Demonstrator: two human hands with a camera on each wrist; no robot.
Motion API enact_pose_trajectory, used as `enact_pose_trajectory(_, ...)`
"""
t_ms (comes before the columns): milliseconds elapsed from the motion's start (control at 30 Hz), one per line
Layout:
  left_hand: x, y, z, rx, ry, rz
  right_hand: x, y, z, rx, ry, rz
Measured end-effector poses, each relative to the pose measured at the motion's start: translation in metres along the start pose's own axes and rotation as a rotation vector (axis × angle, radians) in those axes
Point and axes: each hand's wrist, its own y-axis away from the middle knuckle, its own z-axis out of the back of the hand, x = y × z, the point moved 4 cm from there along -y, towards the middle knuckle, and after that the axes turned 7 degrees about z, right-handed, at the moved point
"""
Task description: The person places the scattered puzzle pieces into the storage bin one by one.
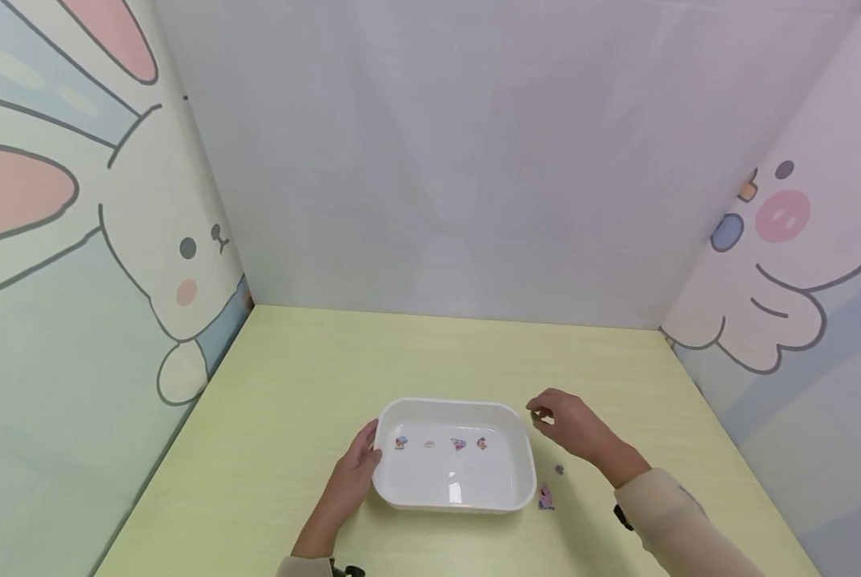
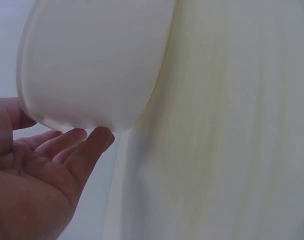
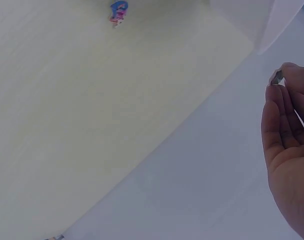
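A white plastic basin point(image 1: 430, 481) stands on the table, with several small colourful flat pieces lying in a row on its floor. My left hand point(image 1: 351, 478) grips its left side; the left wrist view shows fingertips against the outer wall and the thumb at the rim. Beyond the basin's right edge, my right hand point(image 1: 573, 425) is raised and pinches a small flat piece point(image 3: 276, 77) between thumb and fingertips. Its picture cannot be made out. A purple cutout point(image 1: 546, 498) and a smaller dark cutout point(image 1: 560, 469) lie on the table right of the basin.
The pale yellow-green table point(image 1: 293, 361) is bounded by a grey back wall point(image 1: 437, 160). Side panels carry a cartoon rabbit point(image 1: 163, 240) on the left and a cartoon animal point(image 1: 783, 240) on the right.
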Motion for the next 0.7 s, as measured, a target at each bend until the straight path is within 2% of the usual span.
enact_pose_trajectory(167, 0.0, 0.0, 0.0, 0.005, 0.009, -0.003, 0.011, -0.01, -0.003, 0.027, -0.002, 0.021)
enact_pose_trajectory(400, 0.0, 0.0, 0.0, 0.004, 0.017, 0.001, 0.026, -0.026, -0.009, 0.055, 0.009, 0.101)
enact_pose_trajectory(700, 0.0, 0.0, 0.0, 0.0, 0.026, -0.001, 0.05, -0.042, -0.019, 0.091, -0.011, 0.08)
